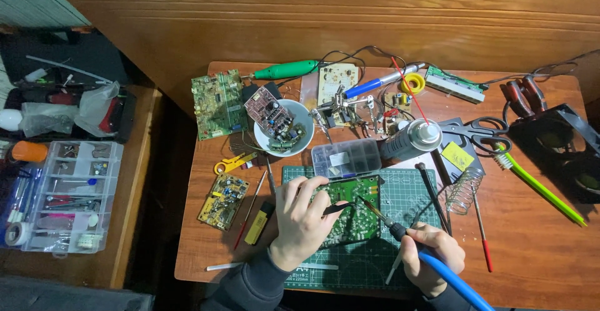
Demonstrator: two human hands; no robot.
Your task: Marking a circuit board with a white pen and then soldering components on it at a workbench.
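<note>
L hand (304, 218) is closed around black tweezers (336, 208), fingers curled, palm resting on the left edge of the green circuit board (353, 214); tweezer tips point right, over the board's mid area. R hand (431, 256) is wrapped tight on the blue-handled soldering iron (400, 233), held pen-style, tip angled up-left and meeting the board near the tweezer tips; exact contact pt can't be resolved. Board lies flat on a green cutting mat (400, 192) at the front-centre of the wooden table (531, 236). Just behind the mat: clear compartment box (347, 158) and a spray can (411, 139) lying on its side w/ red straw. Right of the mat: coil-spring iron stand (464, 189), red-handled probe (481, 233), black scissors (478, 131), green brush (537, 186). Left of the mat: yellow circuit board (223, 202), yellow lighter (259, 222), yellow wire stripper (232, 162). Rear of table: white bowl (281, 127) holding a small PCB and loose parts, large green PCB (217, 103), green-handled rotary tool (284, 69), helping-hands clamp (347, 108), yellow solder reel (413, 83). Separate side table on the left carries a clear parts organiser (65, 195).
</note>
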